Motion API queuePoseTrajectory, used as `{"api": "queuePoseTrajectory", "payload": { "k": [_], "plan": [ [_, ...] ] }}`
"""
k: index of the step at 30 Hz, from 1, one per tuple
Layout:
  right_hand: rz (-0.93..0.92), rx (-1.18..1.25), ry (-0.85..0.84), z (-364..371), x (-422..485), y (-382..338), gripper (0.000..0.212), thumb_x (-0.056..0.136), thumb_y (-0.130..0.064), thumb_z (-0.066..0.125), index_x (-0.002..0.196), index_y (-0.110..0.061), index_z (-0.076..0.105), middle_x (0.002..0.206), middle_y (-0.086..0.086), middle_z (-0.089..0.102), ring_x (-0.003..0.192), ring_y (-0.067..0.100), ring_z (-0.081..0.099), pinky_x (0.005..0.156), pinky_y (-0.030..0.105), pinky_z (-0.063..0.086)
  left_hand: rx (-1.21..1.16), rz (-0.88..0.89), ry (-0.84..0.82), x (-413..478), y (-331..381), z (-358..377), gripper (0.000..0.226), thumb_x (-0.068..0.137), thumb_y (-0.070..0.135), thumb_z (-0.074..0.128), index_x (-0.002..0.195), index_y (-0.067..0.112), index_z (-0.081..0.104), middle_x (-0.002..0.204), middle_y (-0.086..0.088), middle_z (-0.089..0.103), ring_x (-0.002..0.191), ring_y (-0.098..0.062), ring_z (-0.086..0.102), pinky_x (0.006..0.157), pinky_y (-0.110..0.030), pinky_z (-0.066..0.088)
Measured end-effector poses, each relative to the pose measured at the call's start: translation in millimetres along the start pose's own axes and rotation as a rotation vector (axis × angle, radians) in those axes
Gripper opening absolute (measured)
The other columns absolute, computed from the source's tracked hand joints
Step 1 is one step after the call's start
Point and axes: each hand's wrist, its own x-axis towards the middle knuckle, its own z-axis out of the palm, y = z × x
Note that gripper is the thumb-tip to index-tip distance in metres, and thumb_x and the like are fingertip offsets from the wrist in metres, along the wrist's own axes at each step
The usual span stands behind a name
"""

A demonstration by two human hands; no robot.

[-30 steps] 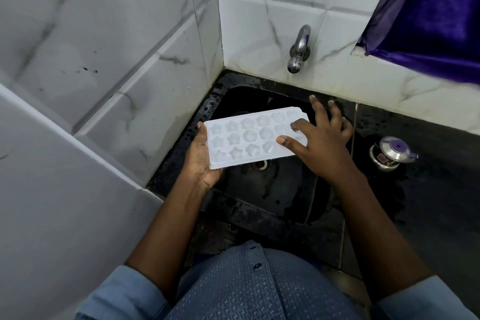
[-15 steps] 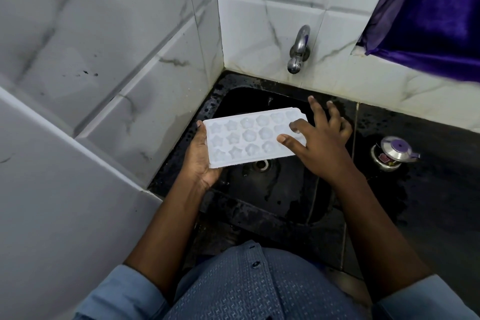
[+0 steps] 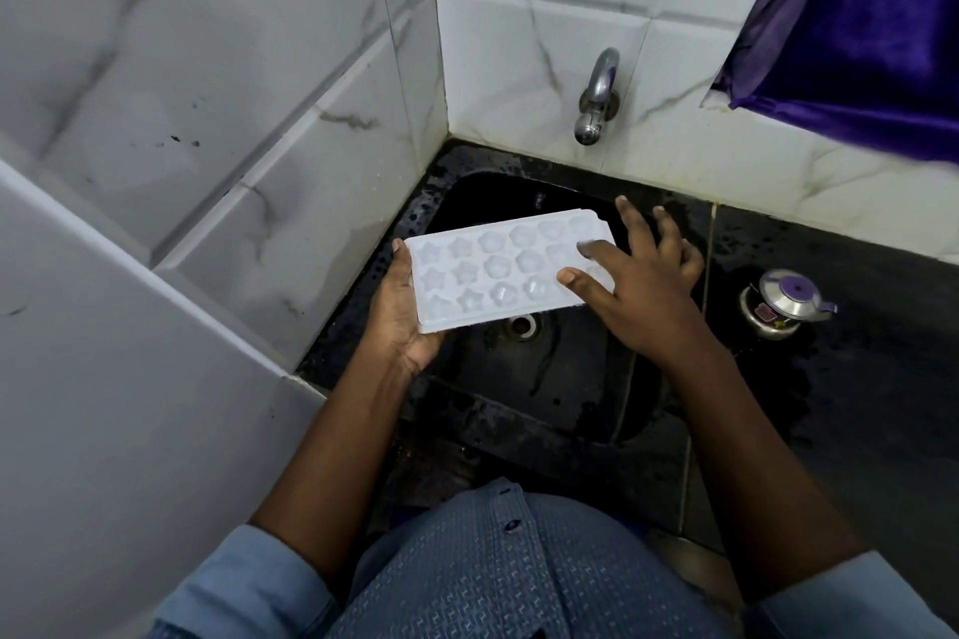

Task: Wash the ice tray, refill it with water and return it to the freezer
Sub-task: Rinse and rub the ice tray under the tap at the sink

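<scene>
Barely anything has moved in the last second. The right fingertips have just nudged a bit on the tray's end.

Closest to the camera is a blue patterned button shirt [image 3: 498, 571] with both forearms reaching out over it. The left hand [image 3: 402, 322] grips the left end of the white plastic ice tray [image 3: 498, 270] with star and flower moulds, thumb along the edge and palm underneath. The right hand [image 3: 643, 296] is open with fingers spread, only thumb and forefinger tips resting on the tray's right end. The ice tray hangs above the black sink [image 3: 571, 379], right over the drain [image 3: 521, 325]. Further back, the chrome wall tap [image 3: 597, 99] isn't running, so I'd guess washing hasn't really started.

My worry is that it's basically a one-handed hold on one end. The black desk [image 3: 856, 405] looks wet, so slick plastic could slip and drop into the sink. Opening the tap hard would probably splash off those shallow moulds, maybe onto the small steel pot with the purple lid [image 3: 783, 306].
</scene>
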Motion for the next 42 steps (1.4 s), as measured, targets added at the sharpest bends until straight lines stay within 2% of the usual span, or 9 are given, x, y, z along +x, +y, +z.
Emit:
{"api": "queuePoseTrajectory", "payload": {
  "k": [5, 8, 11, 16, 19, 23, 34, 40, 42],
  "plan": [
    [-0.007, 0.033, -0.020, -0.6, -3.6, 2.2, 0.070, 0.088, -0.088, 0.041, 0.132, -0.035, 0.052, 0.177, -0.003, 0.004, 0.161, 0.024, -0.005, 0.122, 0.060, 0.005, 0.040, 0.013, 0.028, 2.1, 2.7, 2.8, 0.074, 0.108, 0.067, 0.028, 0.139, 0.011, 0.064, 0.133, -0.015, 0.074, 0.115, -0.032, 0.075, 0.088, -0.046, 0.062],
    [0.000, 0.082, -0.009, -2.6, -7.5, 4.6, 0.063, 0.084, -0.086, 0.048, 0.117, -0.032, 0.049, 0.177, -0.002, 0.007, 0.161, 0.023, -0.005, 0.120, 0.058, 0.008, 0.026, 0.015, 0.034, 4.4, 4.2, 3.1, 0.074, 0.109, 0.067, 0.028, 0.141, 0.011, 0.063, 0.132, -0.015, 0.074, 0.113, -0.032, 0.076, 0.083, -0.045, 0.064],
    [-0.040, 0.064, -0.016, -3.2, -12.4, 8.3, 0.061, 0.081, -0.089, 0.040, 0.105, -0.035, 0.055, 0.177, -0.002, 0.006, 0.161, 0.024, -0.007, 0.119, 0.057, 0.007, 0.010, 0.007, 0.039, 3.4, 4.6, 4.1, 0.074, 0.109, 0.067, 0.029, 0.144, 0.011, 0.062, 0.134, -0.016, 0.073, 0.113, -0.033, 0.076, 0.079, -0.045, 0.066],
    [-0.008, 0.023, -0.017, -4.0, -13.6, 8.3, 0.077, 0.077, -0.091, 0.032, 0.117, -0.039, 0.073, 0.177, -0.002, 0.007, 0.161, 0.028, -0.008, 0.121, 0.055, 0.003, 0.031, 0.014, 0.051, 4.0, 3.1, 6.0, 0.075, 0.109, 0.068, 0.028, 0.145, 0.012, 0.061, 0.134, -0.014, 0.074, 0.115, -0.033, 0.075, 0.083, -0.046, 0.064],
    [0.001, 0.018, -0.008, -4.5, -13.8, 7.1, 0.078, 0.078, -0.091, 0.031, 0.119, -0.040, 0.074, 0.177, -0.002, 0.008, 0.161, 0.028, -0.006, 0.121, 0.055, 0.003, 0.026, 0.020, 0.055, 3.8, 4.0, 6.5, 0.074, 0.108, 0.068, 0.027, 0.143, 0.012, 0.062, 0.131, -0.014, 0.075, 0.113, -0.032, 0.076, 0.082, -0.045, 0.064],
    [0.004, 0.030, -0.021, -4.9, -13.4, 7.1, 0.074, 0.079, -0.091, 0.034, 0.113, -0.038, 0.074, 0.177, -0.002, 0.009, 0.161, 0.027, -0.007, 0.120, 0.056, 0.003, 0.034, 0.025, 0.044, 2.9, 4.1, 7.7, 0.077, 0.108, 0.068, 0.028, 0.147, 0.010, 0.059, 0.135, -0.016, 0.073, 0.116, -0.034, 0.074, 0.083, -0.045, 0.065],
    [0.012, 0.008, -0.045, -1.6, -12.5, 8.3, 0.079, 0.077, -0.094, 0.031, 0.121, -0.041, 0.069, 0.177, -0.002, 0.005, 0.161, 0.027, -0.008, 0.121, 0.058, 0.004, 0.028, 0.035, 0.059, 0.9, 1.1, 10.8, 0.071, 0.109, 0.066, 0.027, 0.136, 0.013, 0.066, 0.128, -0.014, 0.076, 0.107, -0.031, 0.077, 0.078, -0.043, 0.065],
    [0.009, 0.024, -0.053, -2.3, -11.5, 9.6, 0.073, 0.081, -0.094, 0.040, 0.119, -0.039, 0.069, 0.177, -0.002, 0.005, 0.161, 0.027, -0.009, 0.121, 0.058, 0.003, 0.022, 0.031, 0.040, -0.8, 2.1, 11.9, 0.072, 0.110, 0.065, 0.027, 0.140, 0.011, 0.063, 0.127, -0.015, 0.076, 0.107, -0.032, 0.077, 0.078, -0.044, 0.066],
    [0.003, 0.007, -0.051, -1.4, -11.7, 10.6, 0.076, 0.080, -0.095, 0.036, 0.122, -0.041, 0.068, 0.177, -0.002, 0.004, 0.161, 0.028, -0.008, 0.121, 0.059, 0.004, 0.011, 0.034, 0.044, 0.3, 1.9, 11.1, 0.071, 0.110, 0.065, 0.026, 0.138, 0.012, 0.064, 0.126, -0.014, 0.077, 0.106, -0.031, 0.078, 0.078, -0.044, 0.066]
  ]
}}
